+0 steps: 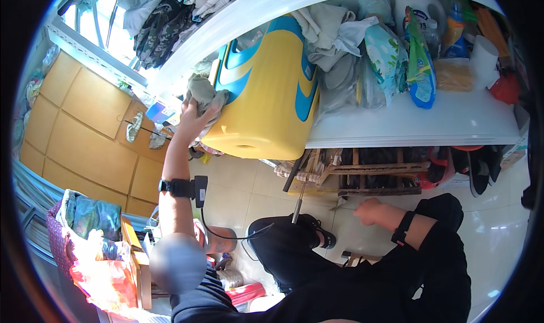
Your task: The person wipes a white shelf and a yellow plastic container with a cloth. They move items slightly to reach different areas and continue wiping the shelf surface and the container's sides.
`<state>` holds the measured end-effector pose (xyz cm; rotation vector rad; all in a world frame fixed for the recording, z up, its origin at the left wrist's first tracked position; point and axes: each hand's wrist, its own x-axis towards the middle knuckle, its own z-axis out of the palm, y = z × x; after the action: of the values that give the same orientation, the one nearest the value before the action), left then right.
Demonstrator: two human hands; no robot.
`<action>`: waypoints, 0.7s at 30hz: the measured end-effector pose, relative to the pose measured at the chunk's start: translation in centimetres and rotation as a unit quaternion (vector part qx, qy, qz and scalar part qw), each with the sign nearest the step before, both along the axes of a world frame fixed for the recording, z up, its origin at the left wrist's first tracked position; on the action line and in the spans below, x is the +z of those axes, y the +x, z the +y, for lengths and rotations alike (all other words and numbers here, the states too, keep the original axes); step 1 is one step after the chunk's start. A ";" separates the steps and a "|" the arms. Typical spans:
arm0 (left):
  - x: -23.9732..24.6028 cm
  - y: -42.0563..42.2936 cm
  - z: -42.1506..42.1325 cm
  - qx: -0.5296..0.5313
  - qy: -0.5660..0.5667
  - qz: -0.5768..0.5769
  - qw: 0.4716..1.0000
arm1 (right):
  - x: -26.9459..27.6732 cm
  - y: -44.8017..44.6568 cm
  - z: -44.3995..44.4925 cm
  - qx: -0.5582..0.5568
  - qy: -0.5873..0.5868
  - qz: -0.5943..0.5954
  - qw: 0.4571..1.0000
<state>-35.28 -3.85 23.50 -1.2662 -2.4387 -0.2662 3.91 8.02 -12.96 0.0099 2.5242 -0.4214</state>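
Observation:
My left hand [196, 120] grips a crumpled grey cloth [204, 94] at the left side of a large yellow plastic container [259, 106] with blue trim. The container rests at the left end of a white shelf [412, 119], its lower end jutting past the shelf's front edge. Lower down, over the tiled floor near my knee, my right hand [370, 211] is curled in a loose fist, with nothing visible in it. A metal rod [298, 206] with a dark handle slants between the shelf and my leg.
On the shelf lie folded cloths [327, 29], a green-and-blue pouch [420, 68], a spray bottle [455, 29] and a paper roll [484, 57]. Underneath stands a wooden rack [378, 170] beside shoes [478, 174]. Clothes [157, 38] hang at upper left; bags [106, 280] are piled at lower left.

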 end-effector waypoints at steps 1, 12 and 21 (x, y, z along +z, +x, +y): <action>-0.5 0.1 -0.4 -0.022 -0.014 0.055 0.998 | -0.5 -0.3 -0.5 0.011 0.013 -0.025 1.000; 1.6 -2.4 9.2 0.050 -0.143 0.070 0.986 | -2.9 -2.1 -1.8 0.049 -0.030 -0.064 0.996; 3.8 -5.6 16.6 0.060 -0.246 0.090 0.963 | -5.6 -3.7 -1.8 0.054 -0.045 -0.059 0.996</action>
<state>-40.89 12.72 27.25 -1.2524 -2.4875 0.4986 0.19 6.25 -18.52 -0.1320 2.3747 -0.4755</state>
